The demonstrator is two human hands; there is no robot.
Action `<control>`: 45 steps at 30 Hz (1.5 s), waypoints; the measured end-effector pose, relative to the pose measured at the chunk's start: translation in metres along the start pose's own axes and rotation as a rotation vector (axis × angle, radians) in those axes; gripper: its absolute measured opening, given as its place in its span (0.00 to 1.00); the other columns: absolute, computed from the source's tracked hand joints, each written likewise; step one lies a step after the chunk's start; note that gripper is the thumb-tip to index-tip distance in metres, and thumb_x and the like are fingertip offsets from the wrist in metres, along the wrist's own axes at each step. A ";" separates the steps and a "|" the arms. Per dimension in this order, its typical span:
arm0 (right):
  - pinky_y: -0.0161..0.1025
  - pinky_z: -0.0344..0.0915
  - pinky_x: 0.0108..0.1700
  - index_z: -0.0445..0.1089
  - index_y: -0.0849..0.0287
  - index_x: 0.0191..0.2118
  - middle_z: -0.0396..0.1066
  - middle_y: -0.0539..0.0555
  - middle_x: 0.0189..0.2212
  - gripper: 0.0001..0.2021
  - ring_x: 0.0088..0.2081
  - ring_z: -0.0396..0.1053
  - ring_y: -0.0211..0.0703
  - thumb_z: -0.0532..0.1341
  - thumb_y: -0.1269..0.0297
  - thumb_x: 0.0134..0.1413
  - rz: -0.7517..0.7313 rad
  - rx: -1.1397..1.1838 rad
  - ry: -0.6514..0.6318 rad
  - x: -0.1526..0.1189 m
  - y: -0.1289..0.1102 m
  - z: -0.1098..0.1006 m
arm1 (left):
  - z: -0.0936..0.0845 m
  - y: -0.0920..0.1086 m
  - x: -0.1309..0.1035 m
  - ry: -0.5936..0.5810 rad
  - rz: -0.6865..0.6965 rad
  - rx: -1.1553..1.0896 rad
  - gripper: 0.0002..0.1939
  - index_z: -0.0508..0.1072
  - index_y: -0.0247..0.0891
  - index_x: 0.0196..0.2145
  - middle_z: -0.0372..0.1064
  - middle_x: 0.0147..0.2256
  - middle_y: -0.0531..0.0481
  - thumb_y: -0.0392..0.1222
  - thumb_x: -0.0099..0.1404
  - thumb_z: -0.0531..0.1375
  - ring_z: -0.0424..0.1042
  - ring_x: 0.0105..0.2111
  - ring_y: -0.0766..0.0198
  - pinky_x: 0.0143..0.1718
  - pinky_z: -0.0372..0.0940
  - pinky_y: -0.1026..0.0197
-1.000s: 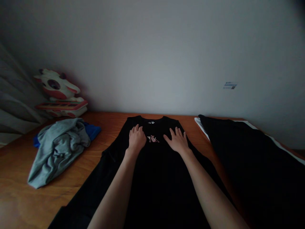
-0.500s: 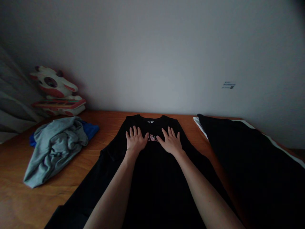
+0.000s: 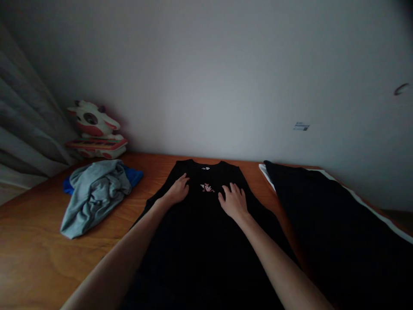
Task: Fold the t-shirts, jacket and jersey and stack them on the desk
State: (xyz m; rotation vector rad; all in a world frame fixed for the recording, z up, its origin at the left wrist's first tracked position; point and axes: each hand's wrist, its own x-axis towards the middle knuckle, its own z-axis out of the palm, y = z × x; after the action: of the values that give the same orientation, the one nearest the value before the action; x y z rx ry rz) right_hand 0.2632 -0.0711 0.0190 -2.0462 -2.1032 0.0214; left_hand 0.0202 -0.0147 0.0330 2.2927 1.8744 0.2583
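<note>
A black shirt (image 3: 203, 232) is spread out with its neckline toward the wall and a small pink print (image 3: 207, 187) on the chest. Left of the print, my left hand (image 3: 178, 190) is on the shirt near its side, turned partly edge-on with its fingers stretched forward. To the print's right, my right hand (image 3: 234, 201) rests on the fabric, fingers spread and slightly bent. Neither hand grasps anything that I can see. My forearms cover part of the shirt, and its lower end is too dark to make out.
On the left of the wooden surface (image 3: 35, 228) lies a crumpled grey garment (image 3: 100, 193) over a blue cloth (image 3: 134, 176). Behind it stands a cow-shaped toy keyboard (image 3: 100, 144), beside a curtain (image 3: 29, 129). Black clothing with white edges (image 3: 335, 219) lies at the right. A wall closes the back.
My left hand has moved outward from the print and turned from flat to partly edge-on. My right hand has shifted slightly, its fingers more bent. The camera view has shifted too.
</note>
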 end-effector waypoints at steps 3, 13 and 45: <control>0.64 0.41 0.69 0.56 0.58 0.71 0.48 0.68 0.73 0.31 0.73 0.45 0.64 0.47 0.47 0.70 0.067 -0.031 -0.071 -0.024 0.012 0.001 | 0.003 -0.026 -0.033 0.033 0.126 0.129 0.28 0.66 0.40 0.66 0.50 0.71 0.43 0.50 0.73 0.50 0.48 0.72 0.46 0.70 0.45 0.39; 0.61 0.40 0.70 0.52 0.54 0.73 0.48 0.64 0.73 0.33 0.73 0.44 0.59 0.46 0.44 0.70 0.071 -0.076 -0.066 -0.018 0.037 0.012 | 0.024 -0.032 -0.023 0.013 0.112 0.232 0.34 0.55 0.39 0.72 0.44 0.73 0.40 0.58 0.76 0.44 0.43 0.72 0.40 0.70 0.42 0.36; 0.50 0.74 0.53 0.76 0.50 0.51 0.77 0.57 0.49 0.24 0.50 0.76 0.53 0.59 0.39 0.61 -0.033 0.363 0.032 -0.211 0.146 -0.050 | -0.020 -0.106 -0.224 0.202 0.271 -0.068 0.28 0.75 0.48 0.56 0.73 0.57 0.44 0.61 0.61 0.65 0.74 0.54 0.48 0.56 0.70 0.49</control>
State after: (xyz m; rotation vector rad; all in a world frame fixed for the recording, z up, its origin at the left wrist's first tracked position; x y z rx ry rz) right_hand 0.4190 -0.2811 0.0162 -1.7854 -1.9429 0.3373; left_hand -0.1293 -0.2130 0.0211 2.5528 1.6016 0.6005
